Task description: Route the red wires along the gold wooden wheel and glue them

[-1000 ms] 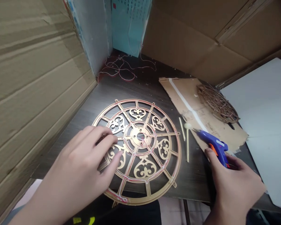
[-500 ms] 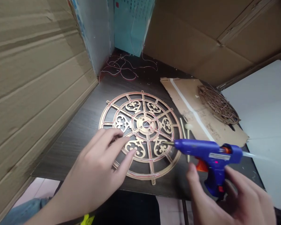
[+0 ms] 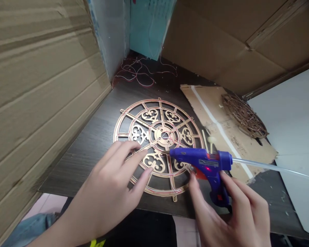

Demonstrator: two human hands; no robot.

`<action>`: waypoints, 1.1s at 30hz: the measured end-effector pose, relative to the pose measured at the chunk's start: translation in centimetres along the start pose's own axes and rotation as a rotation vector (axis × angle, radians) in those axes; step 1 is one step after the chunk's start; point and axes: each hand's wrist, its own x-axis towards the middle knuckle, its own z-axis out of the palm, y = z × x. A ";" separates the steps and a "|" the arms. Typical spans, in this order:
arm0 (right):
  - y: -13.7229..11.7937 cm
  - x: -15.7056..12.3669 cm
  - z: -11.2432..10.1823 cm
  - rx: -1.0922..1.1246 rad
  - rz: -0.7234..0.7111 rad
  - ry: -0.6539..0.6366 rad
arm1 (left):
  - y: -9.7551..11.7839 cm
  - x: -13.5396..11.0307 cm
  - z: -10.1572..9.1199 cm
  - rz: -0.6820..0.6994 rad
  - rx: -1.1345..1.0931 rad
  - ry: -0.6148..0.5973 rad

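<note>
A round, openwork wooden frame (image 3: 157, 136) lies flat on the dark table, with scroll-shaped panels and thin red and white wires along its rings and spokes. My left hand (image 3: 113, 175) is over its front left part, fingers bent onto the rim, thumb and forefinger apart; some fingertips are hidden. My right hand (image 3: 229, 209) grips a blue hot glue gun (image 3: 190, 156) by its handle, thumb near the orange trigger. The metal nozzle points left, over the frame just in front of the hub. From the gun's back sticks a long clear glue stick (image 3: 257, 164). A small red light glows on its side.
Behind the gun lies a cardboard sheet (image 3: 203, 92) with a white stripe, bearing a second, brown openwork disc (image 3: 243, 116). Loose wires (image 3: 136, 72) tangle at the back. Cardboard walls (image 3: 54, 75) enclose the left and rear. A white board (image 3: 296, 130) stands right.
My right hand has brought the glue gun left, so its nozzle is closer to the hub. My left hand keeps its place on the frame. The whole view has shifted slightly.
</note>
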 end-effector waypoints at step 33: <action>-0.3 0.3 0.0 0.024 -0.104 -0.008 | 0.0 -0.1 -0.1 -0.005 -0.003 -0.016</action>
